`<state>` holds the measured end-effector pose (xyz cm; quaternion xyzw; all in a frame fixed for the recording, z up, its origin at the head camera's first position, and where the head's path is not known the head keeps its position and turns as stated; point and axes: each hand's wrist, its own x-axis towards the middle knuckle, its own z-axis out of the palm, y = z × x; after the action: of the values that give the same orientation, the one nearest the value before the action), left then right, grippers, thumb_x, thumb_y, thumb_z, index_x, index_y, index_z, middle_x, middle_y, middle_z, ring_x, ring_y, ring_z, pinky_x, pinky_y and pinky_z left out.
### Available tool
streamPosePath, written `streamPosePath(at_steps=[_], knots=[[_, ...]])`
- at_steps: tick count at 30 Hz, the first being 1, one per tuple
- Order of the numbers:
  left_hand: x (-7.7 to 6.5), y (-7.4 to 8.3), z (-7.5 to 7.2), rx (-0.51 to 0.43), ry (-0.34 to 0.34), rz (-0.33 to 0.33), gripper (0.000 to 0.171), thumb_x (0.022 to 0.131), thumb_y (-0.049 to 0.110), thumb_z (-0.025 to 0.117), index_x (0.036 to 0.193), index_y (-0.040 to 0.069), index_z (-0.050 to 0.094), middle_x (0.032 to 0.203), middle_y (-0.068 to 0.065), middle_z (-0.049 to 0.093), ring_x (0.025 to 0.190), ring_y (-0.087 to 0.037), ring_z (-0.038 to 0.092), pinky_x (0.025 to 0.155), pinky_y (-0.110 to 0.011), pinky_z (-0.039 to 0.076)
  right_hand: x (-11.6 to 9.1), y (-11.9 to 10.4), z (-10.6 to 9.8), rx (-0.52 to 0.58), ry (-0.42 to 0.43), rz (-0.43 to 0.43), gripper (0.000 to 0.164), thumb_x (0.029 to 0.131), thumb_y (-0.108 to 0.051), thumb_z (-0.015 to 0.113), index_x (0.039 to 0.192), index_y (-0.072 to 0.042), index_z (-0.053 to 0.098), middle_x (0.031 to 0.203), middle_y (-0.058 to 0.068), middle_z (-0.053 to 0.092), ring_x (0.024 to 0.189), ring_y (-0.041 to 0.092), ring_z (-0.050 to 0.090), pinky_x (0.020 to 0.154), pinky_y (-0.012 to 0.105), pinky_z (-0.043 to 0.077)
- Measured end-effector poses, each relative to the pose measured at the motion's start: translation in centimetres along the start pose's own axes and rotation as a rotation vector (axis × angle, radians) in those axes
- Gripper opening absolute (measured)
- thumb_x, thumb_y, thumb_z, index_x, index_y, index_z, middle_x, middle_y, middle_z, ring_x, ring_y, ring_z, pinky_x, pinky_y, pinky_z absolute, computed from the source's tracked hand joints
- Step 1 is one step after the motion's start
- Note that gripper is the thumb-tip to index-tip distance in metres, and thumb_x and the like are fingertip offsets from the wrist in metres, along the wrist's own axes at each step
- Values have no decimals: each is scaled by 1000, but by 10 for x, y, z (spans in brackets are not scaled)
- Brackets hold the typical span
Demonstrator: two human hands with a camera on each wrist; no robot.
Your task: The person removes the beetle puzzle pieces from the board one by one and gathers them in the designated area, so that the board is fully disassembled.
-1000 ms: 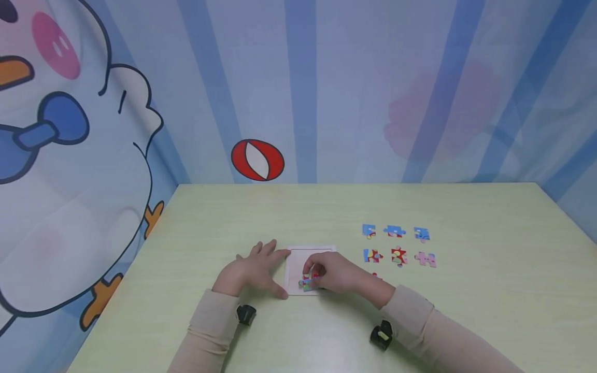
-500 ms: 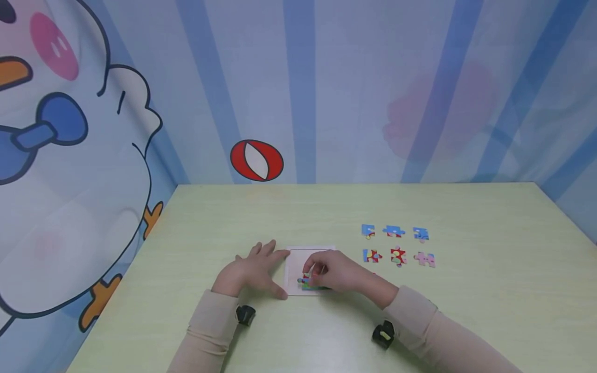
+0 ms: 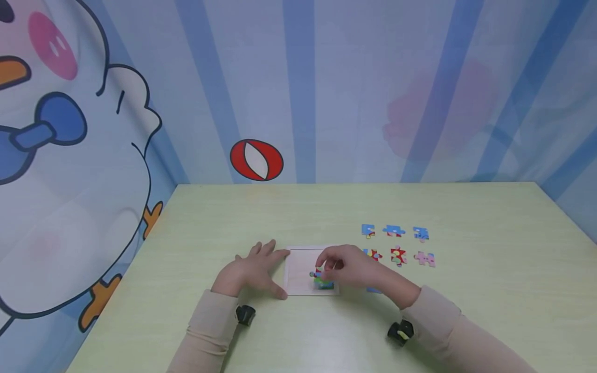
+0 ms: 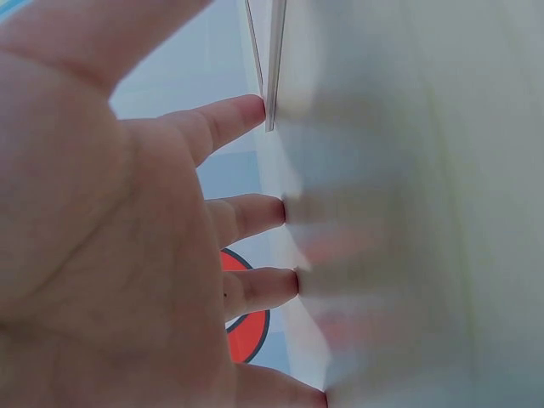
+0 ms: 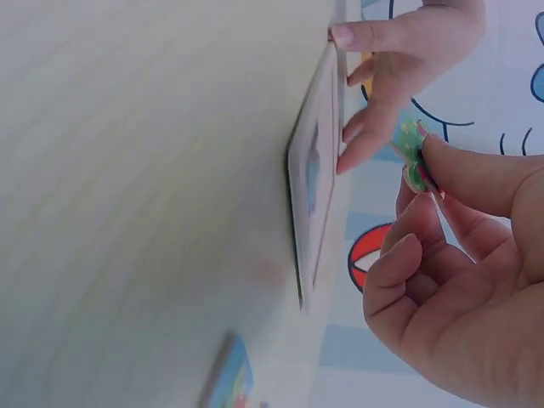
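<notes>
My right hand (image 3: 352,267) pinches a jigsaw piece (image 3: 322,283), mostly green with some blue and red, between thumb and fingertips. In the right wrist view this jigsaw piece (image 5: 416,157) is held up apart from the shallow white puzzle tray (image 5: 316,229). From above, the piece overlaps the lower right part of the tray (image 3: 297,267). My left hand (image 3: 249,272) lies at the tray's left side with fingers spread, thumb by the near corner and index finger by the far one. In the left wrist view, its fingertips (image 4: 270,210) rest on the table.
Several loose jigsaw pieces lie in rows to the right of the tray, among them a blue one (image 3: 368,230), a red and yellow one (image 3: 398,256) and a pink one (image 3: 425,259). Another blue piece (image 3: 374,290) shows partly below my right wrist. Behind the table (image 3: 489,233) hangs a printed curtain.
My right hand has lifted and moved to the right with the jigsaw piece, from the tray's lower middle to over its lower right. The left hand has stayed put.
</notes>
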<state>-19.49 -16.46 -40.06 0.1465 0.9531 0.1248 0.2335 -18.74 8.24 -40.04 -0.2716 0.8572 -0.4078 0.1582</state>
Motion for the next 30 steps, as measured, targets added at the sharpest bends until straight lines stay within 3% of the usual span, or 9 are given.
streamPosePath(at_steps=[9,18,30], knots=[[-1,0,1,-20,6,8,92,73,42,81,150,22,35,160,-14,16,146,-44,8,100,-79,12,-26,6,-20,-15,49,-14,11,88,-10,69,98,-9,67,77,-4,58,70,13,52,62,24,45],[-3,1,0,-28,5,6,91,74,41,81,150,22,35,160,-14,15,146,-43,7,101,-79,11,-52,15,-38,-30,65,27,13,89,-12,68,101,-8,66,77,-2,55,69,13,48,59,23,42],[-1,-2,1,-38,2,9,91,75,40,80,151,23,33,161,-14,12,146,-43,4,102,-78,9,-79,29,-49,-87,75,7,9,88,-12,69,97,-11,66,75,-5,51,69,6,47,59,21,42]])
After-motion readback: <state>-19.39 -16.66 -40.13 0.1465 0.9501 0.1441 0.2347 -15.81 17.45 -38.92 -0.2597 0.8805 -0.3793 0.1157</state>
